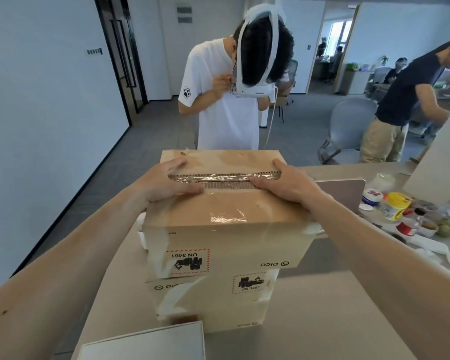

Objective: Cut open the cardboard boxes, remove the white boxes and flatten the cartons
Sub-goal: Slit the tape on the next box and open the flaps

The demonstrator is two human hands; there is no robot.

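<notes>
The left hand (166, 183) lies spread and flat on the top carton (226, 229), fingers over the split tape seam (226, 178), holding nothing. The right hand (283, 183) lies the same way. This carton sits on a second carton (218, 313) on the table (335, 320). The step seems to be opening the flaps; next, both must be pulled apart. Its inside is hidden.
</notes>
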